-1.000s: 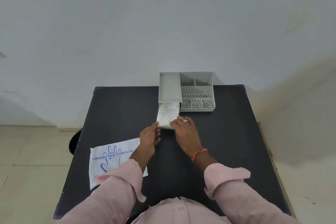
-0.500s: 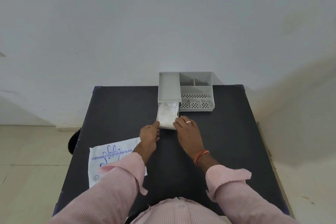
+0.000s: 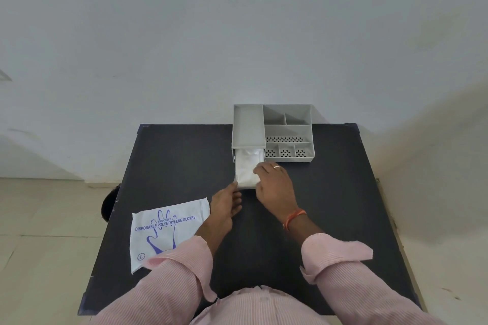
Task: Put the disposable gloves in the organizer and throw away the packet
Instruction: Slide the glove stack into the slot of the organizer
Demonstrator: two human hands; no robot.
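Note:
The grey organizer (image 3: pixel 287 131) stands at the table's far edge, with its left drawer (image 3: pixel 247 187) pulled out toward me. White disposable gloves (image 3: pixel 245 170) lie folded inside the drawer. My left hand (image 3: pixel 225 206) pinches the drawer's front left corner. My right hand (image 3: pixel 274 185) grips the front right corner, its fingertips curled over the rim onto the gloves. The flat white packet (image 3: pixel 163 232), printed in blue with "Disposable Polyethylene Gloves", lies on the table at the left, partly under my left sleeve.
The black table (image 3: pixel 343 206) stands against a white wall. The organizer's other compartments hold nothing. A dark round object (image 3: pixel 109 204) shows on the floor past the table's left edge. Tiled floor lies on both sides.
My right hand's fingers have shifted left onto the gloves in the drawer. My left hand has stayed at the drawer's front left corner. The packet has not moved.

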